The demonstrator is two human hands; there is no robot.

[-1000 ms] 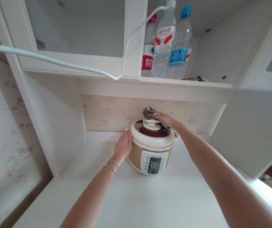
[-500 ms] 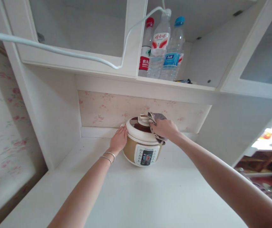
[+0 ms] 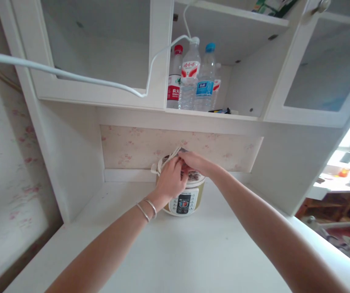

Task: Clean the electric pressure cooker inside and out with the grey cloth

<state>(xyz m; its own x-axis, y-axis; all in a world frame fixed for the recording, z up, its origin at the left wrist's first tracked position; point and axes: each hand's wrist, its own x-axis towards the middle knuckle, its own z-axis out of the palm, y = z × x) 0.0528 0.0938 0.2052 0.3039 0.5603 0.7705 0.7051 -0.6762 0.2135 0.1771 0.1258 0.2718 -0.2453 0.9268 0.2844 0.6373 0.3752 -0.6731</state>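
Note:
A gold and white electric pressure cooker (image 3: pixel 198 196) stands on the white counter, its control panel facing me. A grey-brown cloth with a pale edge (image 3: pixel 194 176) lies bunched over its lid and hides most of the top. My right hand (image 3: pixel 194 161) is closed on the cloth above the lid. Close against it, my left hand (image 3: pixel 172 176) has its fingers curled at the cloth, the fingertips partly hidden behind the other hand. Two bangles (image 3: pixel 146 208) circle my left wrist.
Above hangs a white cabinet (image 3: pixel 101 95) with several plastic bottles (image 3: pixel 189 87) on its open shelf. A white cable (image 3: pixel 80 78) droops across the cabinet front. Side panels (image 3: pixel 71 154) flank the counter (image 3: pixel 199 248). At right are a window and a cluttered surface.
My left hand has left the cooker's left side and come over the lid beside my right hand. The right hand has moved left with the cloth. The view has shifted slightly.

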